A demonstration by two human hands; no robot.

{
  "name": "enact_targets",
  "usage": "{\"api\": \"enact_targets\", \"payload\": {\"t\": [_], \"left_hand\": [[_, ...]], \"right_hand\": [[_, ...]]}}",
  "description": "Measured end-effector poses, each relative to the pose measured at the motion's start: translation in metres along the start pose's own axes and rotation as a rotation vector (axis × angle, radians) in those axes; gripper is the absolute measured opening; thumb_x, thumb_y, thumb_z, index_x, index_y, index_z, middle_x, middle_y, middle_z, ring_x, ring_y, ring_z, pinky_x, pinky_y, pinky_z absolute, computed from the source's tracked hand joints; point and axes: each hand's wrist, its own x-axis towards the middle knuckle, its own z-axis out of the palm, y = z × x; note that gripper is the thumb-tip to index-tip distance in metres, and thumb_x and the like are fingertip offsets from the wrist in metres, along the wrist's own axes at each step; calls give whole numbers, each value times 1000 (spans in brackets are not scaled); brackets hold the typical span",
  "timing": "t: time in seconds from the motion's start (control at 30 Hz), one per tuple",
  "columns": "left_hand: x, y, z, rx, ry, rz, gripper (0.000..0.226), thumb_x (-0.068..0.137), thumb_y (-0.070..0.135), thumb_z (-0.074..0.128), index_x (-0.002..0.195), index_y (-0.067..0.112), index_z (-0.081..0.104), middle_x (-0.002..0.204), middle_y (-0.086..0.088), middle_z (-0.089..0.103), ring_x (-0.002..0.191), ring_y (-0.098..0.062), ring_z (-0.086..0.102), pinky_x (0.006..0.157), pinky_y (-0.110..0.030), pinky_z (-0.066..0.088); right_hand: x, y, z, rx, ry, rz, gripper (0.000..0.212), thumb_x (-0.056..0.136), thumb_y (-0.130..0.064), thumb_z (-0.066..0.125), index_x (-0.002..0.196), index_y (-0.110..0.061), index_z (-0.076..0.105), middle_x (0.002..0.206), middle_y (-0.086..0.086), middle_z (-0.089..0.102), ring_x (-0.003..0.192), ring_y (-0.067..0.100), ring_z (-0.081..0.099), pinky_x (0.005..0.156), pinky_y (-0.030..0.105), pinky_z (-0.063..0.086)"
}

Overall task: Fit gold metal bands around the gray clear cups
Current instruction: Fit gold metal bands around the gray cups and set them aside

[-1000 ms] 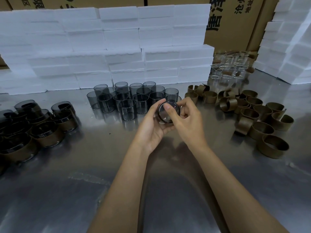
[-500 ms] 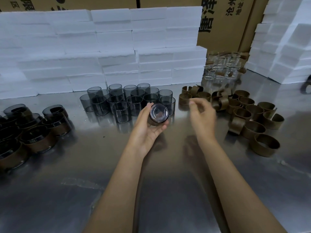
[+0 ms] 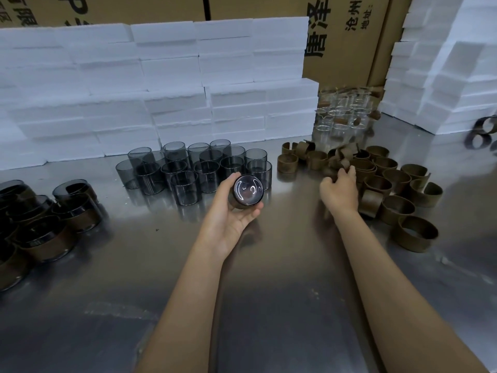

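The left hand [image 3: 231,214] is gripping a gray cup [image 3: 247,191] tilted base-toward-camera, while the right hand [image 3: 339,190], fingers curled, is touching the gold bands [image 3: 376,181].

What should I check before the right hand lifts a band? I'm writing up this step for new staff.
1. Cup secure in left hand: ok, fingers wrap its side.
2. Cup free of a band: cannot tell, its side looks dark.
3. Right hand at the band pile: ok, fingertips among the bands.
4. One band singled out: cannot tell, fingers hide it.
5. Bare cups clear of the reach: ok, they stand left of it.
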Motion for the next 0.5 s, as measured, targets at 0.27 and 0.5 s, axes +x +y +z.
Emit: {"api": "enact_targets", "payload": {"t": [0.27, 0.5], "left_hand": [[3, -2, 2, 50, 27, 39, 34, 96, 39, 66, 129, 27, 63, 96, -5, 77, 79, -27, 74, 67, -27, 59], [-4, -2, 12, 88, -47, 119, 71, 87, 43, 71, 143, 5, 48, 109, -11, 64, 98, -19, 66, 88, -34, 55]], "right_hand": [[-30, -18, 9, 137, 214, -272, 29, 97, -15, 52, 114, -14, 75, 123, 0, 69, 120, 25, 54, 84, 26, 37], [-89, -50, 35, 115, 45, -714, 15, 90, -13, 61, 93, -14, 76, 98, -5, 70, 95, 15, 56, 78, 24, 45]]}}
